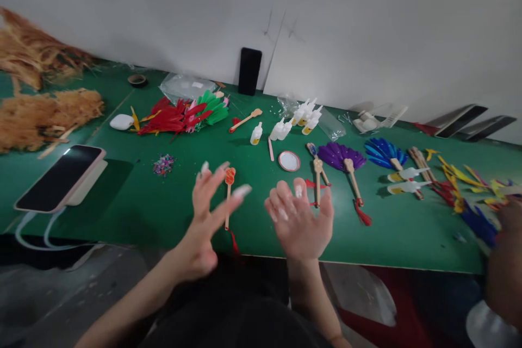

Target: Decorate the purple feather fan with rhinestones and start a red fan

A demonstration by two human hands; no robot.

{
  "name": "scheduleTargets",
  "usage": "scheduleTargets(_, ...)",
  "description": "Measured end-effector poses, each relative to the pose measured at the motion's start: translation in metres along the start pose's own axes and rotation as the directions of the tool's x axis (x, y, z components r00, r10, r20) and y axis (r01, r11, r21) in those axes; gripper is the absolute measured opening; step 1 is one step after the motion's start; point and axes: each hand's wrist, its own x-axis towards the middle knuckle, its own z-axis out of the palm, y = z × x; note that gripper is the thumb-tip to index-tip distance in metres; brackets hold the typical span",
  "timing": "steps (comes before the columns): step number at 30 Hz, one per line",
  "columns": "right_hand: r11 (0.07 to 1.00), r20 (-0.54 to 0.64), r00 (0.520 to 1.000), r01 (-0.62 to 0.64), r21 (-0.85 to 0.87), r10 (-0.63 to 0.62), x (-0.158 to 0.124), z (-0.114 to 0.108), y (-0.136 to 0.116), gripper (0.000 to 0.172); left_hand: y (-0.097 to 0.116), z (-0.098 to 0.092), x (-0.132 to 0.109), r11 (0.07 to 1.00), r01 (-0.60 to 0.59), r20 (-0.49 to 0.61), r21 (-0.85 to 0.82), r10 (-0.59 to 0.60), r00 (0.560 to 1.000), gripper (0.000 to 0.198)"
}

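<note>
My left hand (204, 212) hovers at the table's front edge, fingers spread, with nothing in it. Partly behind its fingers lies a small wooden fan handle (228, 201) with an orange-red coated head and a red tassel. To the right, my right hand (302, 220) is raised with its palm turned up, fingers loosely bent and thumb apart; it is bare too. Just beyond it are a round white lid (289, 161) with a red rim and wooden handles (318, 182). Further right lies a purple feather fan (341, 156), beside a blue feather fan (385, 153).
Glue bottles (279, 129) stand at the back middle. Red feathers (175, 117) and green feathers (214, 107) lie left of them, near colourful chips (163, 165). A phone (61, 178) sits front left, brown fibre (49, 117) behind it. Another person's arm (508, 261) reaches in at right.
</note>
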Motion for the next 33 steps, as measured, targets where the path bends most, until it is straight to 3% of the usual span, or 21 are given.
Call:
scheduleTargets(2, 0.994, 0.048, 0.998, 0.044, -0.098, -0.04, 0.002, -0.015, 0.013, 0.035, -0.025, -0.001, -0.003, 0.991, 0.127, -0.027, 0.044, -0.126, 0.992, 0.066)
scheduleTargets(4, 0.969, 0.076, 0.997, 0.035, -0.246, -0.017, 0.003, -0.03, 0.03, 0.032, -0.052, 0.002, -0.009, 0.965, 0.193, 0.083, 0.18, -0.21, 0.974, 0.057)
scheduleTargets(6, 0.918, 0.172, 0.98, -0.028, -0.395, 0.104, 0.003, -0.043, 0.048, 0.038, -0.076, 0.007, -0.016, 0.945, 0.145, 0.218, 0.292, -0.214, 0.952, 0.052)
scheduleTargets(9, 0.821, 0.326, 0.896, -0.069, -0.566, 0.3, 0.006, -0.055, 0.07, 0.051, -0.1, 0.014, -0.024, 0.927, 0.029, 0.401, 0.375, -0.19, 0.896, 0.049)
scheduleTargets(13, 0.753, 0.336, 0.825, -0.153, -0.64, 0.453, 0.02, -0.06, 0.087, 0.062, -0.116, 0.015, -0.025, 0.917, -0.064, 0.508, 0.393, -0.158, 0.847, 0.047)
scheduleTargets(16, 0.737, 0.301, 0.801, -0.238, -0.633, 0.517, 0.032, -0.063, 0.096, 0.068, -0.122, 0.012, -0.021, 0.921, -0.112, 0.542, 0.373, -0.119, 0.832, 0.047)
scheduleTargets(22, 0.724, 0.2, 0.841, -0.284, -0.628, 0.503, 0.038, -0.067, 0.104, 0.066, -0.132, 0.009, -0.014, 0.917, -0.157, 0.563, 0.366, -0.084, 0.822, 0.045)
scheduleTargets(29, 0.769, 0.201, 0.856, -0.294, -0.568, 0.476, 0.036, -0.067, 0.104, 0.061, -0.155, 0.009, 0.002, 0.898, -0.117, 0.506, 0.423, -0.127, 0.853, 0.044)
scheduleTargets(33, 0.764, 0.202, 0.848, -0.306, -0.568, 0.49, 0.036, -0.071, 0.105, 0.061, -0.154, 0.009, 0.009, 0.895, -0.072, 0.45, 0.44, -0.151, 0.88, 0.047)
